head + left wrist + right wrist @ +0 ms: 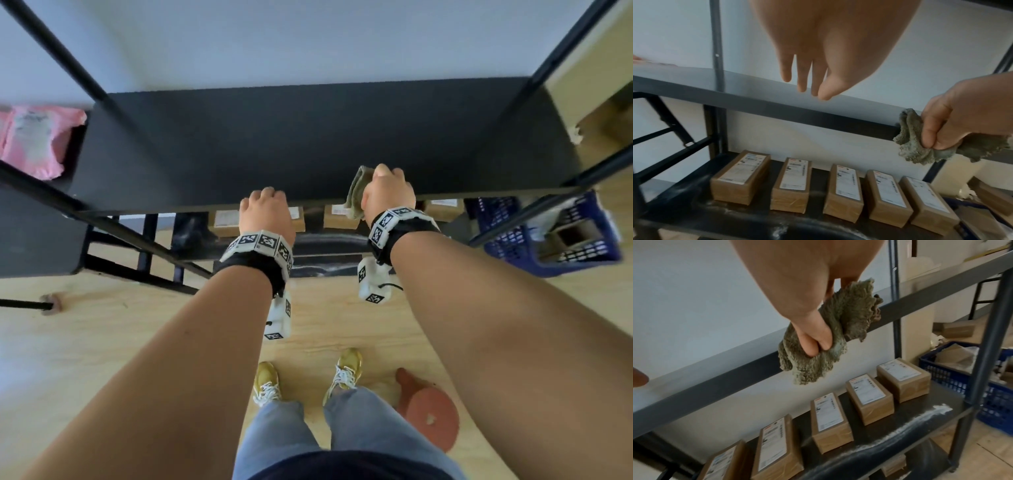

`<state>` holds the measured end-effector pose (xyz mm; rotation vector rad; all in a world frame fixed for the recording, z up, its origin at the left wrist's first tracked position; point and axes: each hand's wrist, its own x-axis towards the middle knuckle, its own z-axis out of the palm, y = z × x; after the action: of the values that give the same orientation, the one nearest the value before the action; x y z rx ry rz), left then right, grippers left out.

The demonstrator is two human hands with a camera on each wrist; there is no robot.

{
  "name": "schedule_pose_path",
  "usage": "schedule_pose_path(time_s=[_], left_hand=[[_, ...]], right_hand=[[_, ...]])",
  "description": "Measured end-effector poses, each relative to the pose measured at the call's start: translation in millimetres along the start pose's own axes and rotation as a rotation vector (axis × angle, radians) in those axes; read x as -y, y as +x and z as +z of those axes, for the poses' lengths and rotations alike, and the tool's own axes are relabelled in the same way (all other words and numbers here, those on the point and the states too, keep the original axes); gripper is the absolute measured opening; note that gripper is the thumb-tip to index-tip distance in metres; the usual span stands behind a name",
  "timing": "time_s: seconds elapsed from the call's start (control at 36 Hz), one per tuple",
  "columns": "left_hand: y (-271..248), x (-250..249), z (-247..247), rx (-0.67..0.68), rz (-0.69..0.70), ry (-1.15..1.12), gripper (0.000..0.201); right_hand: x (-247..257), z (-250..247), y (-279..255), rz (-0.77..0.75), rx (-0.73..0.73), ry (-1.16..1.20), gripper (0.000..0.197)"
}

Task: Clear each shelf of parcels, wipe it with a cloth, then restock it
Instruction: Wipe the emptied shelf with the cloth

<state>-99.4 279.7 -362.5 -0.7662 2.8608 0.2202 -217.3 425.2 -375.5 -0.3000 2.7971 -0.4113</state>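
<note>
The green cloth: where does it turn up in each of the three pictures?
Head view: the cloth is just right of centre, bunched in the right hand at the front edge of the bare dark shelf.
Left wrist view: at the right edge, held in front of that shelf's front edge.
Right wrist view: in the centre, hanging from the fingers.
Shared landmark: the row of brown parcels on the shelf below.
</note>
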Motion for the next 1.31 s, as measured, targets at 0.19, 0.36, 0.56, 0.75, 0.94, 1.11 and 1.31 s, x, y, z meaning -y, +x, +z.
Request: schedule_pose_path(time_s=[0.19,0.36,0.56,0.75,0.94,1.11,1.31], left_hand=[[18,-81,5,-0.002,0.126,0.008,0.043],[35,-142,13,-0.003,0.241,0.023,0.041],[53,-204,21,-0.007,0.344,0.029,0.041],[65,-247,22,-0.005,0.425,0.045,0.041],[69,-265,25,0.011,0.465,0.069,0.042],[71,-258,29,0.010,0.470,0.072,0.038],[71,-228,26,-0.007,0.461,0.053,0.041]], right_hand=[[-71,-35,17,-0.007,-0.045,-0.082,0.028],[-123,-61,27,0.096,-0.064,-0.062,0.030],[-180,-83,47,0.243,-0.110,-0.066,0.031],[-219,-91,62,0.382,-0.102,-0.041,0.031],[-242,-97,56,0.628,-0.291,0.296,0.025],[-236,-101,60,0.775,-0.518,0.730,0.037],[-210,-87,57,0.716,-0.363,0.703,0.025]])
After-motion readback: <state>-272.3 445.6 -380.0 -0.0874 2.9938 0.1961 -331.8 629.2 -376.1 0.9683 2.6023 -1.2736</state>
